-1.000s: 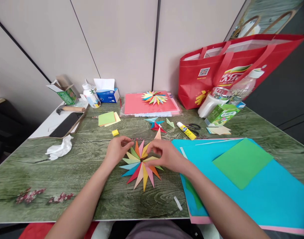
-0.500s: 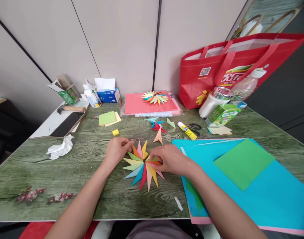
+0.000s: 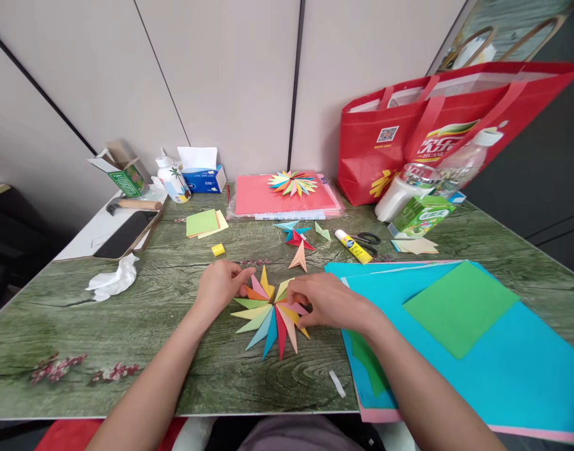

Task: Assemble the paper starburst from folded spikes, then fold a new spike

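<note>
The star (image 3: 271, 332) is lying on the table (image 3: 197, 376), near the middle. The left hand (image 3: 219, 287) is touching its far left points, fingers bent; the right hand (image 3: 331, 304) is arching over its right side. Whether either is pinching paper, I cannot tell. A peach piece (image 3: 299, 258) is lying just beyond.

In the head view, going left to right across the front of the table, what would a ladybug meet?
Crumpled tissue → left hand → colorful paper star → right hand → big green paper square.
</note>
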### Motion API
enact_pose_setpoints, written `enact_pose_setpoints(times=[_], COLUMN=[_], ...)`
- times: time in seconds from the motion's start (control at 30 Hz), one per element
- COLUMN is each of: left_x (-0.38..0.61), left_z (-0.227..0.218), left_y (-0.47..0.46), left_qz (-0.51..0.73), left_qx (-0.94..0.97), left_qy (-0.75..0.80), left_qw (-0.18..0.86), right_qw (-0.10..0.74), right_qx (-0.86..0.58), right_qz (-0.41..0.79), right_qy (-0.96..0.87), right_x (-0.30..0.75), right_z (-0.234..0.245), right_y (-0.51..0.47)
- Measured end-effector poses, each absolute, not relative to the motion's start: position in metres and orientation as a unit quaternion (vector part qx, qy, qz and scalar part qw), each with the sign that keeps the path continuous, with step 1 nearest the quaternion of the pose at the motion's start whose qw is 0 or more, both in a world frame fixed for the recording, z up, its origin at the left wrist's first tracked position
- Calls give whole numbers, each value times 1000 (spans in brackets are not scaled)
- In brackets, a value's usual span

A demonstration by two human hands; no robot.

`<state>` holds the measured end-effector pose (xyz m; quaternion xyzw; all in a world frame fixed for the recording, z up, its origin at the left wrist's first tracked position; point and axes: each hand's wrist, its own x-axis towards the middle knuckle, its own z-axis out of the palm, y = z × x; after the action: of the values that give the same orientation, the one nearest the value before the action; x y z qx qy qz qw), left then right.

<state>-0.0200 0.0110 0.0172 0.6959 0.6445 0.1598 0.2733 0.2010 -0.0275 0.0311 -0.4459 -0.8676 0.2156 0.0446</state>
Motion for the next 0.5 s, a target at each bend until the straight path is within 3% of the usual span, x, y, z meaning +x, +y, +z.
enact_pose_setpoints(times=[0.3,0.5], left_x=[-20,-15], left_z=[19,25], left_y=[9,7], left_qz=[184,205], left_qx=[674,675], left_qy=[632,556], left_qw=[335,439], right_qw=[150,105], right_qx=[-453,-376], right_qz=[239,314], right_qy=[-846,-866], right_x=[211,199], right_z=[32,31], right_y=[-21,-28])
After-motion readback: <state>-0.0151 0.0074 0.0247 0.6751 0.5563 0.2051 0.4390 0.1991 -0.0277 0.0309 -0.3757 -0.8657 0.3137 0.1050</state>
